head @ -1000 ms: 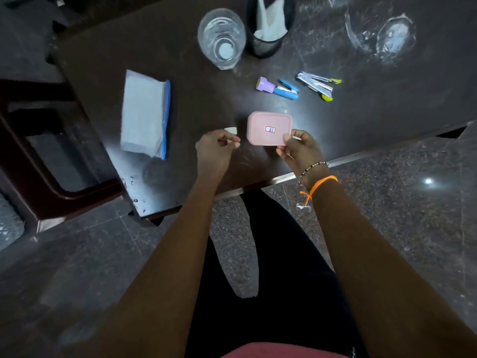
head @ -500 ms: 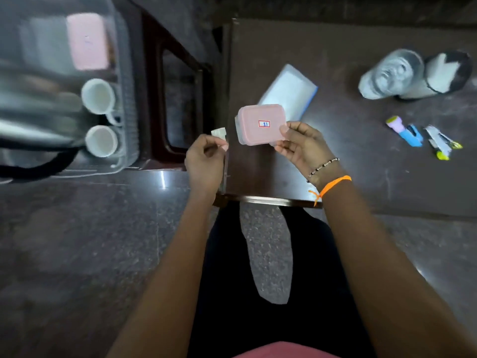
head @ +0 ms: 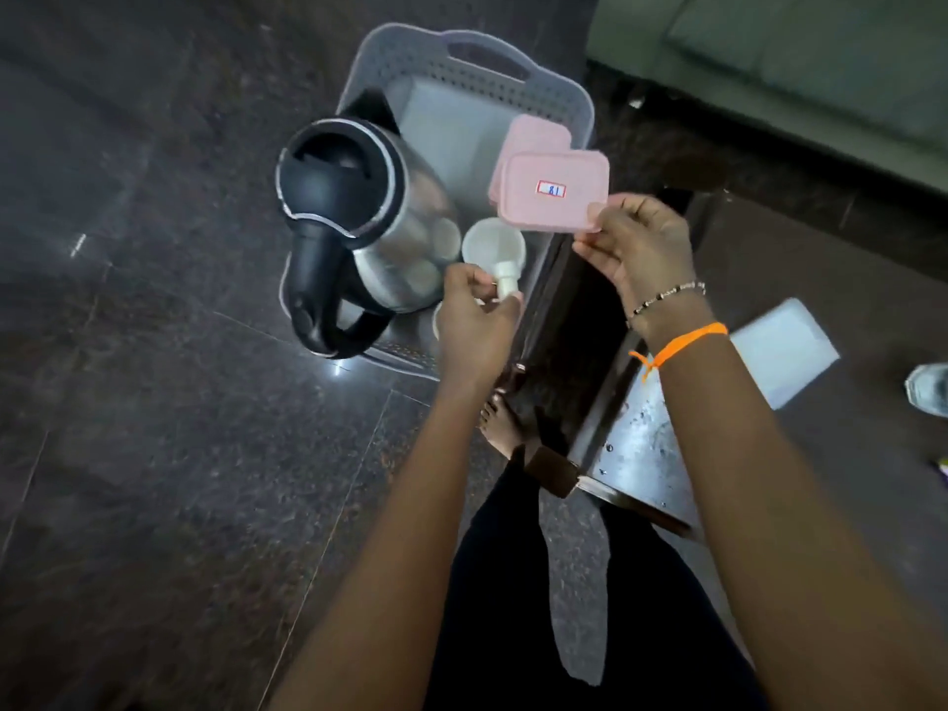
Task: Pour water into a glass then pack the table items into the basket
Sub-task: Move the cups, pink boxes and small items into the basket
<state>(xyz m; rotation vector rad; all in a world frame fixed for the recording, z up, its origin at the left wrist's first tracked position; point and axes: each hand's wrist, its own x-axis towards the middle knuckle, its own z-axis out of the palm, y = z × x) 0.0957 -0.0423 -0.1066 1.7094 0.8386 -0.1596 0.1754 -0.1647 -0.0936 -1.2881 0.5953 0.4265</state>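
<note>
Packing step for sure: right hand (head: 636,248) pinches the pink lidded container (head: 554,189) by its corner, hovering over the grey basket (head: 461,69) just above another pink box (head: 536,133). Left hand (head: 474,310) grips a small white piece (head: 505,279) beside the kettle (head: 359,213). Next I'd lower both in and let go.

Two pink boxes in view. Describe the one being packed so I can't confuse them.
Start at the grey basket on the floor, with the steel kettle inside. The pink box pinched by the right hand hovers above its right side. Only it shows a red-bordered label.
</note>
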